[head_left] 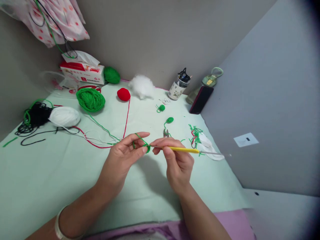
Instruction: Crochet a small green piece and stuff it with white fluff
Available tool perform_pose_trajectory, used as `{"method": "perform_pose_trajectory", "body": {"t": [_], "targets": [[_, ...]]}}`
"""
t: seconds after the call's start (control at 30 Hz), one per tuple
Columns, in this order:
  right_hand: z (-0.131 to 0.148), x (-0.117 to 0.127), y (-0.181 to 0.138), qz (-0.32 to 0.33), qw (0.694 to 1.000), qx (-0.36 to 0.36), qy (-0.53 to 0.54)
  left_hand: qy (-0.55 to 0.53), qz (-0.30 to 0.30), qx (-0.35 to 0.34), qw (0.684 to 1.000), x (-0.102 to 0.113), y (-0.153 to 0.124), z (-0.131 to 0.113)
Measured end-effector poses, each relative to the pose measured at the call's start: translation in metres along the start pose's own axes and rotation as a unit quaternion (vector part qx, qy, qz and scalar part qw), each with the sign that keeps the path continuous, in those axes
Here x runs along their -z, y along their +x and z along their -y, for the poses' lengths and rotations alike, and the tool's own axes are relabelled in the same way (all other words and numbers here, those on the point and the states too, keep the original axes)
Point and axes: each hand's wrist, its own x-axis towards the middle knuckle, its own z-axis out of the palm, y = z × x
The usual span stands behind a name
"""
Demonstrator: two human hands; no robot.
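Observation:
Between thumb and fingers, my left hand (125, 151) pinches a small green crochet piece (148, 148). Green yarn runs over its raised index finger and trails back toward a green yarn ball (90, 100). My right hand (178, 160) grips a crochet hook (183, 149) with a yellow handle, held nearly level. The hook's tip meets the green piece at my left fingertips; whether it sits inside a stitch is too small to tell. Just beyond my right hand lie small scissors (166, 133), partly hidden, and a small green crocheted ball (170, 120).
White yarn (64, 116) and black yarn (37, 116) lie left. At the back are a tissue box (82, 73), red yarn ball (123, 94), white stuffing (142, 87), pen cup (178, 88), bottle (208, 80) and phone (201, 100). Yarn scraps (196, 133) lie right, beside a grey wall.

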Motion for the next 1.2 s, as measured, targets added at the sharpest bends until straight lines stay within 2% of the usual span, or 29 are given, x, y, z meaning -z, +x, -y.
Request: {"method": "perform_pose_trajectory", "body": {"t": [0.13, 0.2, 0.43, 0.53, 0.63, 0.7, 0.8, 0.87, 0.93, 1.1, 1.2], "targets": [[0.003, 0.000, -0.004, 0.035, 0.982, 0.130, -0.132, 0.021, -0.014, -0.021, 0.999, -0.001, 0.001, 0.000], [0.004, 0.000, -0.004, 0.053, 0.969, 0.169, -0.173, 0.018, -0.019, -0.022, 0.999, -0.001, 0.000, 0.000], [0.002, 0.003, -0.002, 0.053, 0.982, 0.123, -0.137, 0.024, -0.019, -0.027, 0.999, 0.000, -0.001, 0.000], [0.002, 0.001, -0.005, 0.057, 0.957, 0.157, -0.235, -0.016, -0.010, -0.003, 1.000, -0.003, -0.002, 0.001], [0.003, 0.000, -0.008, 0.051, 0.933, 0.187, -0.304, -0.104, 0.041, 0.073, 0.991, -0.005, -0.001, -0.001], [0.004, 0.000, -0.007, 0.036, 0.951, 0.172, -0.255, -0.145, 0.066, 0.118, 0.980, -0.004, 0.001, -0.004], [0.004, 0.001, -0.002, -0.024, 0.993, 0.064, -0.092, -0.147, 0.051, 0.121, 0.980, -0.001, 0.003, -0.008], [0.002, 0.000, 0.002, -0.043, 0.998, -0.028, 0.022, -0.120, 0.039, 0.102, 0.987, 0.000, 0.003, -0.008], [0.001, -0.001, 0.004, -0.034, 0.993, -0.078, 0.085, -0.088, 0.043, 0.080, 0.992, 0.000, 0.002, -0.006], [0.002, -0.004, 0.004, -0.021, 0.997, -0.052, 0.055, -0.047, 0.040, 0.044, 0.997, -0.003, 0.000, -0.003], [0.002, -0.002, 0.003, -0.009, 0.999, -0.045, 0.029, -0.059, 0.050, 0.049, 0.996, -0.003, 0.001, -0.007]]}}
